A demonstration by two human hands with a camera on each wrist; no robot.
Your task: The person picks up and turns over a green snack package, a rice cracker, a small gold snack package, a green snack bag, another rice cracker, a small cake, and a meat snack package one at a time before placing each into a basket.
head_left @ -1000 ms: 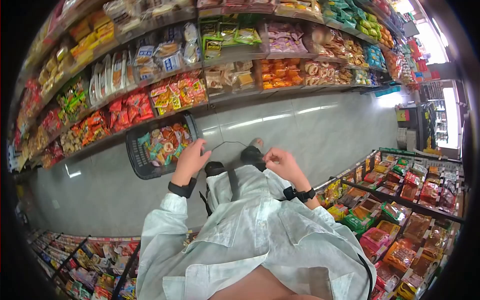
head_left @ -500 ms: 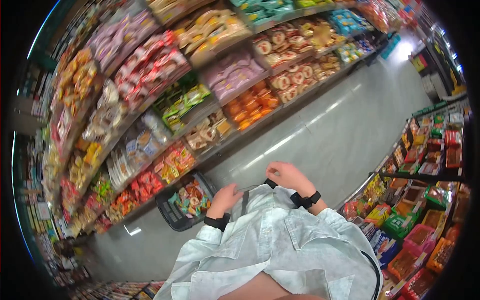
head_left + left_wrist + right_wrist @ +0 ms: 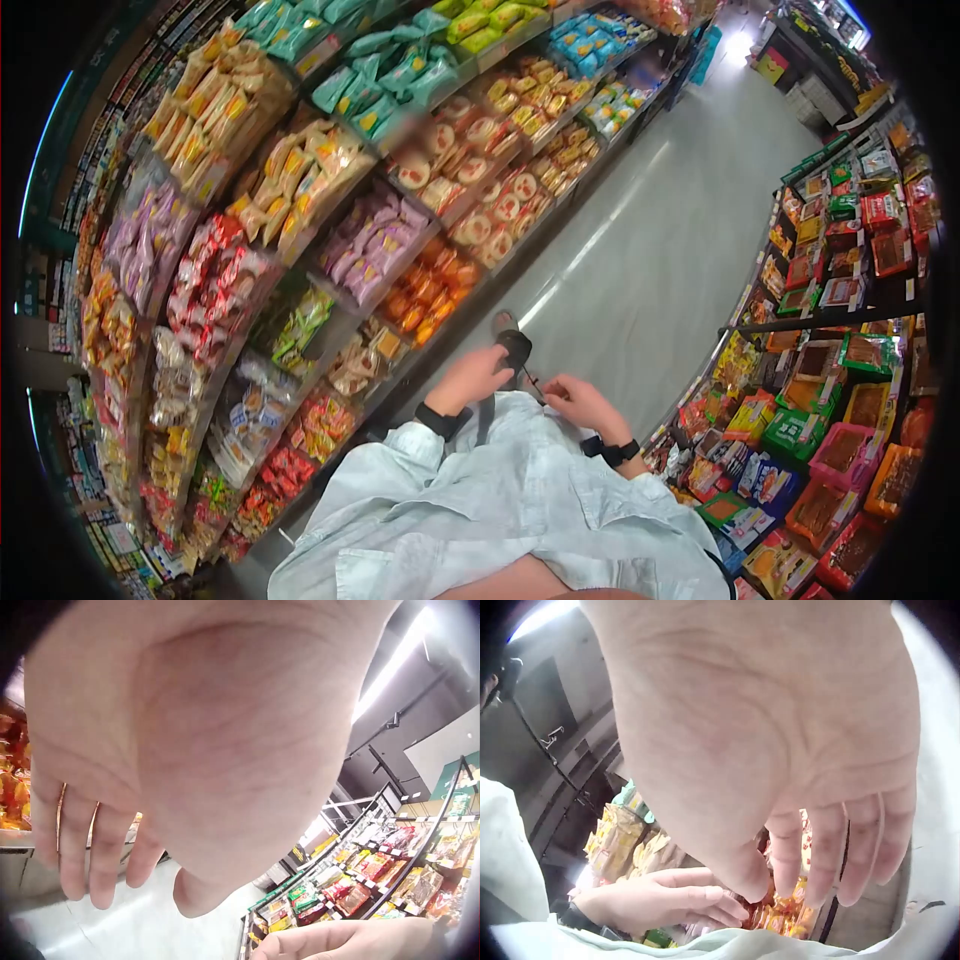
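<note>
My left hand [image 3: 472, 377] is held in front of my waist, close to the bottom shelf of packaged snacks. In the left wrist view its fingers [image 3: 105, 855] hang nearly straight and the palm carries nothing. To the right, at the shirt hem, is my right hand [image 3: 583, 402], its fingers [image 3: 829, 859] loosely bent with nothing between them in the right wrist view. A thin dark cord [image 3: 528, 378] shows between the two hands, near the right fingertips. Orange-wrapped snacks [image 3: 432, 288] and purple packets [image 3: 372, 245] fill bins ahead of the left hand.
Tiered shelves of bagged snacks [image 3: 215, 290] run along the left. On the right stands a slanted display of boxed and packed foods [image 3: 800, 420]. Grey floor [image 3: 640, 240] stretches between them, with a shoe [image 3: 505, 322] ahead of my hands.
The head view has turned, so the shelves now run steeply up the left side. The basket of snacks on the floor has gone out of sight. My hands have come closer together.
</note>
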